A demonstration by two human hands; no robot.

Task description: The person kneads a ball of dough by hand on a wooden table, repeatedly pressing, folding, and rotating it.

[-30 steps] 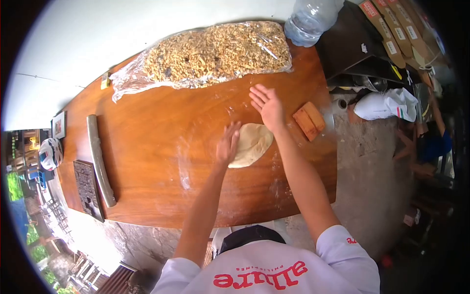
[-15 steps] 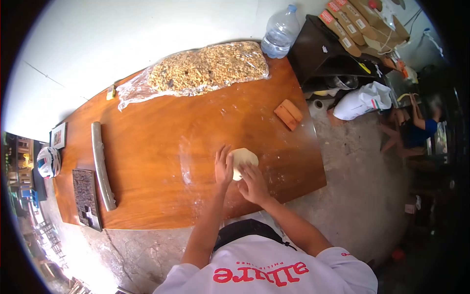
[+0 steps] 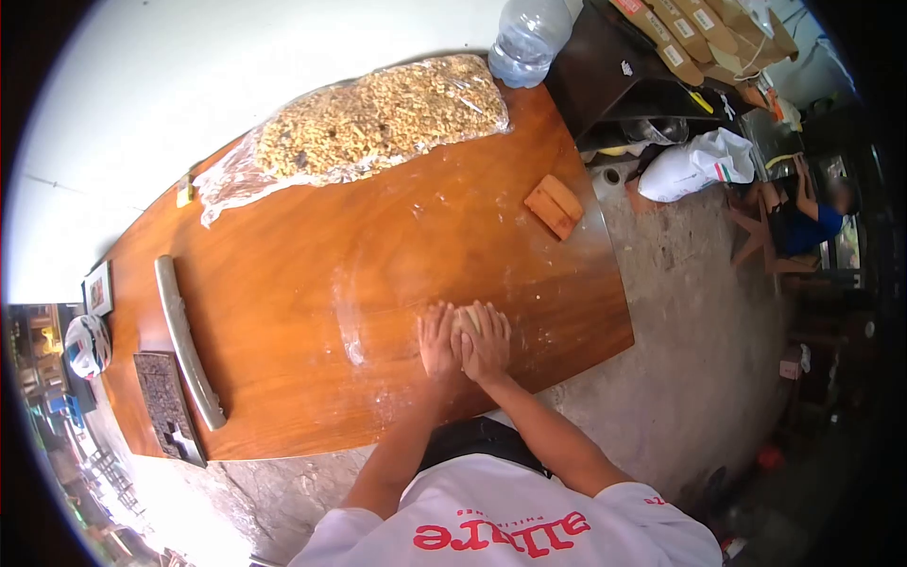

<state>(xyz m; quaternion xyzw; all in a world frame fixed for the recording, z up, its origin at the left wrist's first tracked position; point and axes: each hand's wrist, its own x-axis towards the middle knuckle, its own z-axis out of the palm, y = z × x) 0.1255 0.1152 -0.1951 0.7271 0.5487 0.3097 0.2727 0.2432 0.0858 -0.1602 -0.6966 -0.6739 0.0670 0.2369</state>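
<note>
A pale round of dough (image 3: 470,318) lies on the wooden table (image 3: 283,312) near its front edge, mostly covered by my hands. My right hand (image 3: 485,345) rests on top of it with the fingers stretched and spread. Against the dough's left side lies my left hand (image 3: 437,342), its fingers extended forward and touching the right hand at the thumb. Both palms are pressed down, and neither hand grasps anything. White flour smears mark the wood around the dough.
A long clear bag (image 3: 378,123) of yellowish crumbly pieces lies at the back. Near it stand a big water bottle (image 3: 529,42) and an orange-brown block (image 3: 554,207). Leftward are a grey tube (image 3: 186,340), a dark panel (image 3: 168,406) and a helmet (image 3: 87,346). Another person (image 3: 817,217) sits far right.
My right hand has moved up and left over the dough, now covering most of it. The hands have come together, and the view has shifted slightly.
</note>
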